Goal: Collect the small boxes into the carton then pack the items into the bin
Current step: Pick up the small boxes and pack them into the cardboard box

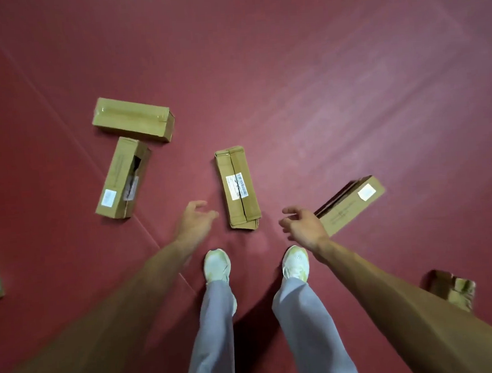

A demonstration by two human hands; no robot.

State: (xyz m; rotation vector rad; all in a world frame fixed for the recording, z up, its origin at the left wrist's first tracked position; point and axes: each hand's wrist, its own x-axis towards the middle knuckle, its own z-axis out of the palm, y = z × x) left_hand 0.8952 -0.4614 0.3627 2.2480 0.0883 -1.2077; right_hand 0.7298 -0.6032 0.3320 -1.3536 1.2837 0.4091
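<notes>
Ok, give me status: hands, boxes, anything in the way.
Left hand and right hand open, empty. Middle box flat on floor between them, untouched. Other boxes scattered, none blocking.

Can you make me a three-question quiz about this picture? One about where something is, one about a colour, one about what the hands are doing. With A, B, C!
1. Where is the barcode-labelled cardboard box?
A. On the floor ahead of the white shoes.
B. On a shelf.
C. Inside a bag.

2. What colour is the floor?
A. Green.
B. Dark red.
C. Blue.

3. What are the left hand and right hand doing?
A. Gripping one box.
B. Clapping.
C. Reaching out open, holding nothing.

Answers: 1 A, it lies between the hands, just beyond the shoes; 2 B, it is red all over; 3 C, both are loose and empty.
</notes>
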